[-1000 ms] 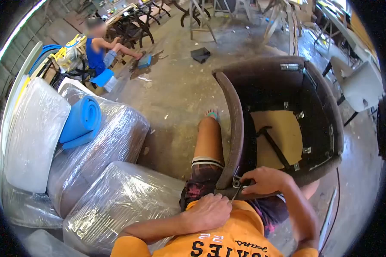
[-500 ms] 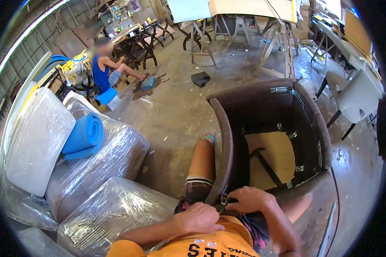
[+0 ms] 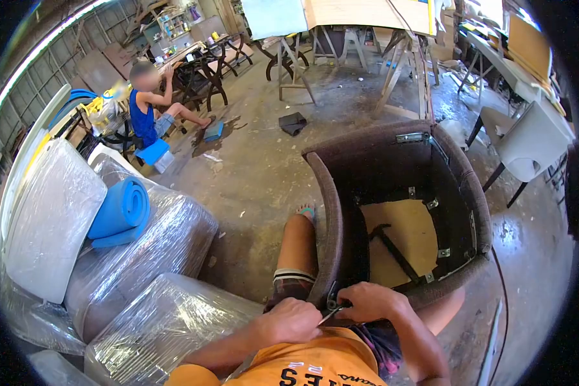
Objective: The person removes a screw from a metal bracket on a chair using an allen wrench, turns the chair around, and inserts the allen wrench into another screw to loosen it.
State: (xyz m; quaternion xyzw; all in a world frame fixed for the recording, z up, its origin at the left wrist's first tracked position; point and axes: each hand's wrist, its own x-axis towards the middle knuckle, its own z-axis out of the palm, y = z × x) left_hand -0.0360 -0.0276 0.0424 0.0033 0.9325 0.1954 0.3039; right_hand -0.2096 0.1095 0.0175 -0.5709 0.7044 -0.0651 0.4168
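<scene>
A dark brown upholstered chair shell (image 3: 331,225) is tipped in front of me, its hollow inside facing up. My left hand (image 3: 294,321) is closed around a thin shiny metal tool (image 3: 331,314), whose tip reaches toward the shell's near corner; its exact kind is hidden by the fingers. A small round metal fitting (image 3: 332,302) shows at that corner. Right beside it, my right hand (image 3: 370,302) rests on the near edge with fingers pinched, and what they grip is hidden. Inside the shell a hammer (image 3: 395,254) lies on a brown board (image 3: 379,267).
Plastic-wrapped furniture pieces (image 3: 167,321) crowd the left, with a rolled blue foam mat (image 3: 119,209) on them. Another person (image 3: 145,109) sits on a blue stool further back. A grey chair (image 3: 527,141) stands right. A cable (image 3: 505,302) trails on the floor. A dark cloth (image 3: 293,123) lies ahead.
My left hand has drawn slightly left, and the metal tool now shows between my hands. The view has shifted a little. The other person has raised a hand.
</scene>
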